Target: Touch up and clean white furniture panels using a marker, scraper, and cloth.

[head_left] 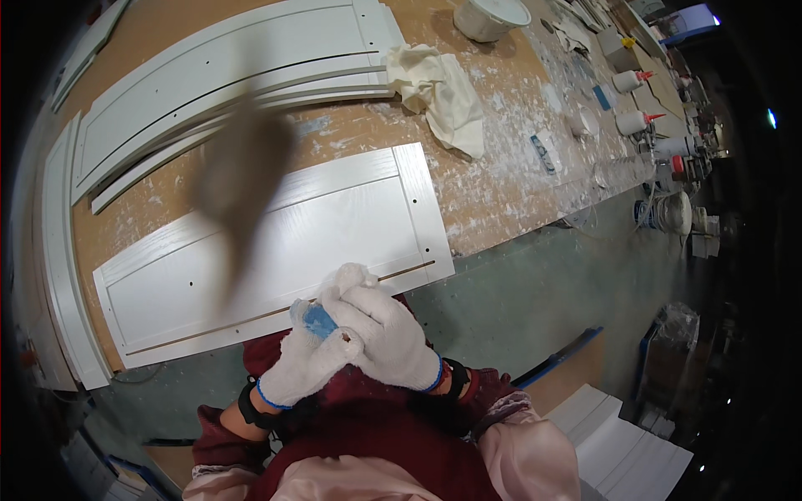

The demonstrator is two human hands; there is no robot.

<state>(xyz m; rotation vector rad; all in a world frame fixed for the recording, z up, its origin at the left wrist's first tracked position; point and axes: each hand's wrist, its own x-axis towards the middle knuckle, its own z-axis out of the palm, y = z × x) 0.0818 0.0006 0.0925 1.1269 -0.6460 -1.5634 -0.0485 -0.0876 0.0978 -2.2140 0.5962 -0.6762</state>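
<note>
Both my hands wear white knit gloves with blue cuffs and meet at the near edge of a white panel point(351, 213). My left hand point(305, 367) is closed round a small blue thing point(318, 321) with a whitish end; its kind is not clear. Against it, my right hand point(376, 334) is closed, its fingers pressed together; what they hold, if anything, is hidden. The panel has a raised frame, a dark groove along the near edge and several small holes. A brown blur covers part of it in this view.
More white panels point(225, 63) and strips lie at the far left, with a crumpled cream cloth point(436, 93) at their end. A white bucket point(490, 18), a blue-and-white tube point(543, 154) and red-tipped glue bottles point(635, 122) stand or lie further right. White boards point(631, 455) are stacked lower right.
</note>
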